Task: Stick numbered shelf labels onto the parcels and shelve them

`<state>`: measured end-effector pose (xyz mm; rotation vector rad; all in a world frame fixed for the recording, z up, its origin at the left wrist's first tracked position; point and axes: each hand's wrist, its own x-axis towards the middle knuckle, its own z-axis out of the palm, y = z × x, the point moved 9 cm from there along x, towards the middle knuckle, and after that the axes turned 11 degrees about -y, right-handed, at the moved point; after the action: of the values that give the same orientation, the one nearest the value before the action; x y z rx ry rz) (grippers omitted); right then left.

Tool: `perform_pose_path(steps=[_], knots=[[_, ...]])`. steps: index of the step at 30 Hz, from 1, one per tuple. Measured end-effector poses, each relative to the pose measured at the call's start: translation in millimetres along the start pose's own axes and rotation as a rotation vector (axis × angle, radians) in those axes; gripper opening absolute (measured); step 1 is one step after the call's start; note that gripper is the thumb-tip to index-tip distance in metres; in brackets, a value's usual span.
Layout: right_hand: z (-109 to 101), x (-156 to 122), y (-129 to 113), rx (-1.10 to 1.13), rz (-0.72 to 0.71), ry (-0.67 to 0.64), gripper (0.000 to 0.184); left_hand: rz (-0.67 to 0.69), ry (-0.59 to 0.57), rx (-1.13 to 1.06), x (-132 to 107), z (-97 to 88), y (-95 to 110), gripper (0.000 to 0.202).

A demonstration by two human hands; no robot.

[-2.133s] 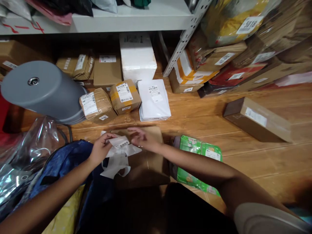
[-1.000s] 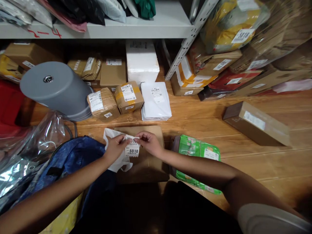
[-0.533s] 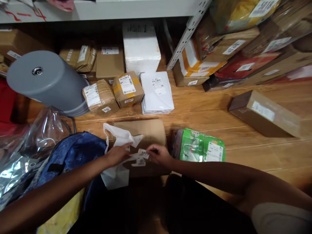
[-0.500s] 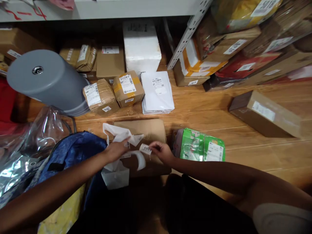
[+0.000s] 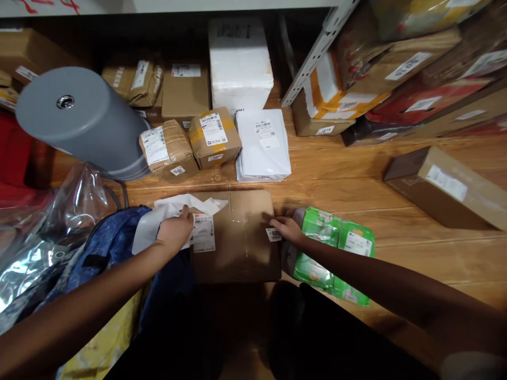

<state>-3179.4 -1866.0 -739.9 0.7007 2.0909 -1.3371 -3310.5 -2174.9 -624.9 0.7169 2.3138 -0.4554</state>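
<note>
A cardboard box [image 5: 233, 258] lies flat on the floor in front of me, with a printed shipping label [image 5: 204, 233] at its left end. My left hand [image 5: 176, 229] is closed on a crumpled strip of white label paper [image 5: 148, 228] over the box's left edge. At the right edge of the box, my right hand [image 5: 287, 228] pinches a small number sticker [image 5: 273, 234]. I cannot tell whether the sticker is stuck to the cardboard. A green wrapped package [image 5: 319, 224] stands just beside my right hand, partly behind my forearm.
A grey bin [image 5: 83, 121], small parcels [image 5: 170, 153] and a white packet [image 5: 263, 142] line the shelf's foot. Stacked parcels [image 5: 400, 68] stand beyond the shelf post [image 5: 317, 53]. A brown box [image 5: 443, 184] lies at right; a blue bag [image 5: 106, 248] at left.
My right hand has carried the sticker right, from above the box to its right edge. My left hand has moved left and down with the paper strip, uncovering the shipping label.
</note>
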Motion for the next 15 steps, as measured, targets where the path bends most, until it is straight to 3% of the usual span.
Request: perform_pose_path(steps=[2,7,12,15], knots=[[-1,2,2,0.006,0.023,-0.013,0.034,0.029,-0.025,0.065,-2,-5.6,2,0.045],[-14,-4,8,0.001,0.027,0.01,0.03,-0.021,-0.008,0.109,-10,-10.8,-41,0.039],[-33,-11,17,0.049,0.034,-0.009,0.027,0.017,0.012,0.109,-20,8.1,-60,0.039],[-35,-19,14,0.236,0.013,-0.071,0.029,0.055,0.025,0.024,-20,16.8,-61,0.039]])
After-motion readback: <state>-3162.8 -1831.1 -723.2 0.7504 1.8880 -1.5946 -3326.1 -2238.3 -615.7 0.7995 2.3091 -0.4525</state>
